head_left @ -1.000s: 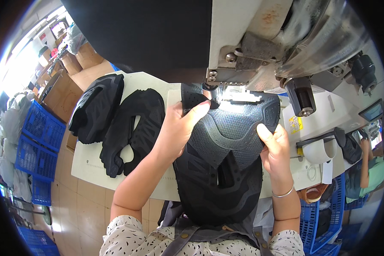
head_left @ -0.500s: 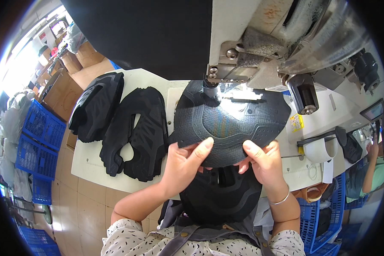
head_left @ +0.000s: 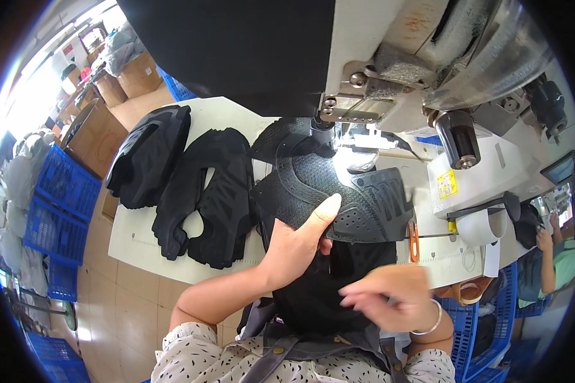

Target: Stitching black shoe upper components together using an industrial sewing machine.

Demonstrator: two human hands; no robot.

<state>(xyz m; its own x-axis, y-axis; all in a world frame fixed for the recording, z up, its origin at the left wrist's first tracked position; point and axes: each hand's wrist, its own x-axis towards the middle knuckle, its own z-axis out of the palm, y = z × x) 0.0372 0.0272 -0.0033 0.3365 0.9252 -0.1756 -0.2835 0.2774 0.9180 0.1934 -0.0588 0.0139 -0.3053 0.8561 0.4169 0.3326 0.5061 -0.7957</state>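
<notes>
**Your left hand pinches a black shoe piece at the sewing machine**

Your left hand (head_left: 294,246) has its grip closed on the near edge of the black shoe piece (head_left: 313,175), thumb flat on top and fingertips showing below. That piece lies on the desk (head_left: 230,274), its far part reaching under the lit working end of the sewing machine (head_left: 383,83). Your right hand (head_left: 393,297) is apart from it, nearer your body, over a dark piece (head_left: 313,303) that lies at the desk's near edge. Its fingers are loosely bent (motion blurs them), so I cannot tell how far that grip is open or whether it has hold of anything. To the left, two piles of black cut pieces (head_left: 220,198) sit side by side. An orange tool (head_left: 414,242) lies just beside the shoe piece's right edge.
</notes>
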